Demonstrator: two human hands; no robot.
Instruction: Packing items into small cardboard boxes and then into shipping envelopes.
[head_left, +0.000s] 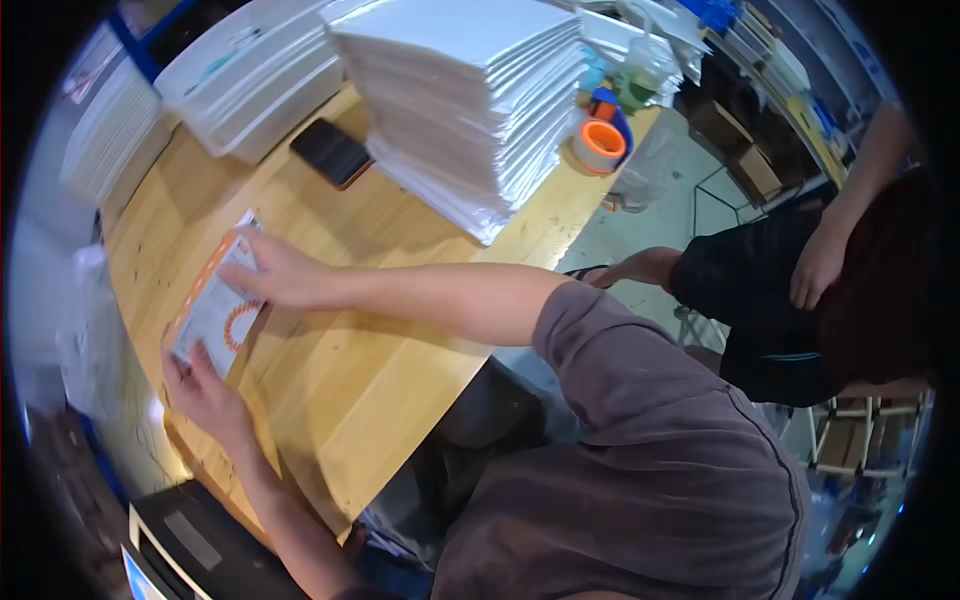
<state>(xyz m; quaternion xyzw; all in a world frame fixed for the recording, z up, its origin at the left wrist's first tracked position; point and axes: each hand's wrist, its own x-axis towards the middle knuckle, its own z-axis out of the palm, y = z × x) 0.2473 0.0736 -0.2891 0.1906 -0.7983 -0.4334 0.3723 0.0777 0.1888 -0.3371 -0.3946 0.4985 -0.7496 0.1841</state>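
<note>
Between my two hands is a flat white box (212, 312) with an orange edge and an orange ring printed on its face. My left hand (208, 393) grips its near end, thumb on the face and fingers round the side. At the far end my right hand (268, 268) is closed on the box, with the thumb lying over its face. The box is over the left part of the wooden table (340, 390); whether it touches the tabletop, I cannot tell.
A tall stack of white padded mailers (470, 110) stands at the back, beside a dark phone (331, 153). White plastic bins (250, 85) line the back left. An orange tape roll (600, 145) sits at the right corner. Another person (800, 290) sits at the right.
</note>
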